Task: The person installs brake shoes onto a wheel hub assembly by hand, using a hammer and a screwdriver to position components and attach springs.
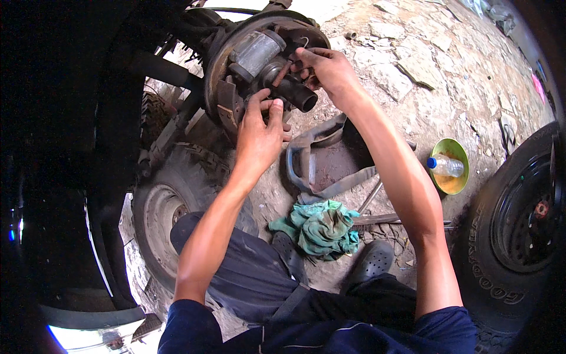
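A rusty drum brake backing plate with a grey wheel cylinder and a dark axle stub stands bare on the vehicle at top centre. My left hand presses its fingertips against the lower part of the plate, just under the stub. My right hand pinches a small rusty part beside the cylinder, at the upper right of the stub. What exactly the fingers hold is too small to tell.
A tyre lies under my left arm. Curved brake shoes and a green rag lie on the stony ground. A green bowl holding a plastic bottle sits right, beside a black wheel. Metal tools lie near the rag.
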`<state>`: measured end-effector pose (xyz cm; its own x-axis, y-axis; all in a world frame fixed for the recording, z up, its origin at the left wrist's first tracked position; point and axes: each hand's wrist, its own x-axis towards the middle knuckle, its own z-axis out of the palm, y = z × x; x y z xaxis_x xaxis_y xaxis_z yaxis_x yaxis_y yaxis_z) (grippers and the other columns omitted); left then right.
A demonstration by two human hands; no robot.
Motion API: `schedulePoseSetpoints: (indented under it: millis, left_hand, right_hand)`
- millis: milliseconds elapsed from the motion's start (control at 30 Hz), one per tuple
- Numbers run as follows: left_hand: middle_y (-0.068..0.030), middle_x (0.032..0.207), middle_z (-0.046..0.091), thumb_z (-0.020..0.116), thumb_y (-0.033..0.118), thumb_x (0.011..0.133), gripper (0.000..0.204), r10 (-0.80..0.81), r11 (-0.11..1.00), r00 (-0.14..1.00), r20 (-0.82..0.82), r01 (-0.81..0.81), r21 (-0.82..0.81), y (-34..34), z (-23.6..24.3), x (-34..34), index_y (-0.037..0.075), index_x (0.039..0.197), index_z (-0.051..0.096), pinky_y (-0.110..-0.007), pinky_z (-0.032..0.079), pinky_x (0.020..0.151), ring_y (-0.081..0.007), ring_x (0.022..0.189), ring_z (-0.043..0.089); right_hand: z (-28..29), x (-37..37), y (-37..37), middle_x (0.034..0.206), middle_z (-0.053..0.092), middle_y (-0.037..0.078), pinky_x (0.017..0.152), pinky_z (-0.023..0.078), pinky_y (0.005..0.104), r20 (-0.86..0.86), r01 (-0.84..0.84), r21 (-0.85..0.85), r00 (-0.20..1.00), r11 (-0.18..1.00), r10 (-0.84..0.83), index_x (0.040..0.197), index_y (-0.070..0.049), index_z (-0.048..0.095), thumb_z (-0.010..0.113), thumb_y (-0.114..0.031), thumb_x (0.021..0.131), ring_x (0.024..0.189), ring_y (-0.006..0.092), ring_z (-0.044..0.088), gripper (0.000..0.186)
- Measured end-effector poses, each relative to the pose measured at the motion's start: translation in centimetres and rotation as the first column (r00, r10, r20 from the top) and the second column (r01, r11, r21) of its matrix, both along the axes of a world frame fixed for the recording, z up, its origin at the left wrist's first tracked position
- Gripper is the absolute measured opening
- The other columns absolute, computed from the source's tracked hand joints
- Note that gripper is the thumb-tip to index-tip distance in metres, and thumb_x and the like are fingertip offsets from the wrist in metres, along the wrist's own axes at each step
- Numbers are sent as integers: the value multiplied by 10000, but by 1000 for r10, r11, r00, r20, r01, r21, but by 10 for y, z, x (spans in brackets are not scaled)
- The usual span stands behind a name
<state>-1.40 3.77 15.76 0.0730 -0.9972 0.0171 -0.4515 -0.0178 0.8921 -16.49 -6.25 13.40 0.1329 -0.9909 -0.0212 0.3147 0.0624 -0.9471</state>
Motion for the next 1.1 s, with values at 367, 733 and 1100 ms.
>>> schedulePoseSetpoints:
  millis: [367, 733, 1100]
  left_hand:
    - [-69, 1066, 552, 515, 251, 1020, 285, 118, 993, 711, -693, -77, 91, -17, -34, 4, 23, 1192, 509, -334, 519, 839, -159, 913, 569]
    - [-53, 1058, 512, 486, 314, 1030, 324, 164, 984, 434, -886, -139, 114, -26, -32, -7, 90, 1261, 451, -349, 523, 823, -171, 894, 550]
    - [25, 1038, 490, 468, 406, 1021, 244, 296, 954, 441, -847, -186, 236, -34, -26, -14, 244, 1201, 492, -313, 425, 778, -122, 869, 482]
  right_hand:
    - [-12, 6, -7, 794, 654, 13, 577, 442, 241, 28, 30, -110, 999, 994, -27, 972, -40, 646, 527, -290, 1008, 674, 89, 557, 279]
    - [-15, 17, -13, 813, 673, 26, 590, 437, 228, 126, 16, -147, 992, 989, 2, 984, -24, 652, 544, -277, 1003, 695, 84, 574, 276]
    - [-18, 25, -15, 831, 714, 66, 605, 466, 249, -53, 159, -228, 983, 960, -175, 979, 13, 675, 562, -288, 990, 674, 103, 606, 322]
